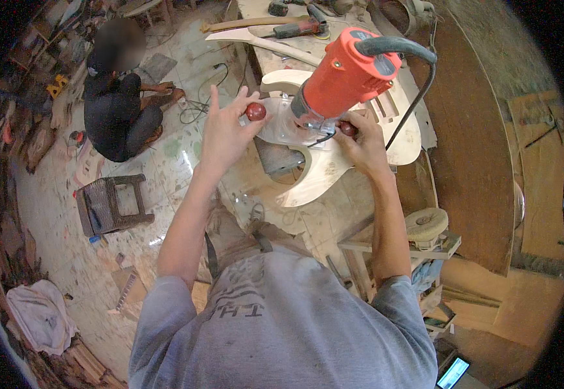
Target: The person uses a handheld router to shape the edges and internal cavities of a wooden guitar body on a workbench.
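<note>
A red trim router [346,71] with a clear base plate [280,123] and two dark red knobs stands on a pale wooden electric-guitar body [324,172]. My left hand [227,123] holds the left knob [256,111] between thumb and fingers, its outer fingers raised. On the other side my right hand [367,144] is closed around the right knob [348,129], which its fingers partly cover. From the router's top a thick black cord [418,44] loops down to the right. The router's bit and the wood under the motor are hidden.
Behind the guitar body, the workbench [253,11] carries an angle grinder [300,29] and a pale guitar neck [265,44]. A person [116,107] crouches on the floor at left, near loose cables [196,111] and a dark stool [103,206]. A brown board [473,129] stands at right.
</note>
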{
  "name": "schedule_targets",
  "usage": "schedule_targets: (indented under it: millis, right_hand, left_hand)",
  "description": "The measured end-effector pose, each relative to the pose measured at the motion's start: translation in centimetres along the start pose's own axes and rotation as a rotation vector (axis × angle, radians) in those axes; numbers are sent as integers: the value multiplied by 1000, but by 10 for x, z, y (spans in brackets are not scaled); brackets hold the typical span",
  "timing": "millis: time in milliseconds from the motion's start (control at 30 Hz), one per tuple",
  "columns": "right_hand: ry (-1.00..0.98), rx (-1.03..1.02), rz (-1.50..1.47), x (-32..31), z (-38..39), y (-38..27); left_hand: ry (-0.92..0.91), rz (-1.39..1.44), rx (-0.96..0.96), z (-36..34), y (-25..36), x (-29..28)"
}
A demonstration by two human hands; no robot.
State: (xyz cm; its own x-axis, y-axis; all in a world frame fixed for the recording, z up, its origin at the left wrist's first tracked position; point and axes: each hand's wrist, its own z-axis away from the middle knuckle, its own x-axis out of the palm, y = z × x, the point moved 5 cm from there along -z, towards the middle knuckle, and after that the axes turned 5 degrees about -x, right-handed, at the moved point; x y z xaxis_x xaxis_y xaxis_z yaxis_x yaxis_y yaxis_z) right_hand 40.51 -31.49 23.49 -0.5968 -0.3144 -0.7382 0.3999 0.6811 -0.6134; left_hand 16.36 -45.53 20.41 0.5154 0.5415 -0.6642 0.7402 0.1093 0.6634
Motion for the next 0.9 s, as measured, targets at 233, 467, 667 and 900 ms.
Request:
schedule_targets:
  millis: [233, 467, 667, 900]
  right_hand:
    - [-20, -20, -12, 0, 4, 11]
    - [6, -29, -6, 2, 2, 2]
    - [43, -60, 9, 5, -3, -7]
    - [-81, -50, 22, 5, -5, -2]
  left_hand:
    - [46, -23, -74, 29, 3, 3]
    - [51, -7, -11, 5, -12, 9]
    - [48, -12, -11, -7, -16, 4]
    - [82, -45, -50, 29, 2, -6]
